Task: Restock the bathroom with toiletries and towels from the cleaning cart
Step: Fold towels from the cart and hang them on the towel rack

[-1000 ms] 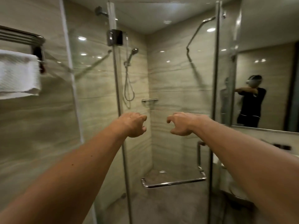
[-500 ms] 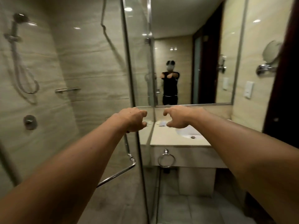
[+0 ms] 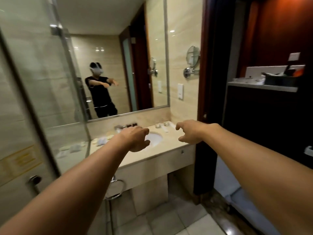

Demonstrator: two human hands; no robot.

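Reaching out with nothing held, left hand (image 3: 135,139) and right hand (image 3: 189,131) hang loosely curled above the counter (image 3: 171,146). Toiletries: small bottles (image 3: 131,125) sit at the counter's back edge, beyond the left hand, nearer it. No cart or fresh towels visible; doorway lies past the counter's right end.

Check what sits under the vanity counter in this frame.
Under the counter a chrome towel ring hangs on the front panel, partly covered by the left forearm. Beside it is an open recess; nothing shows inside.
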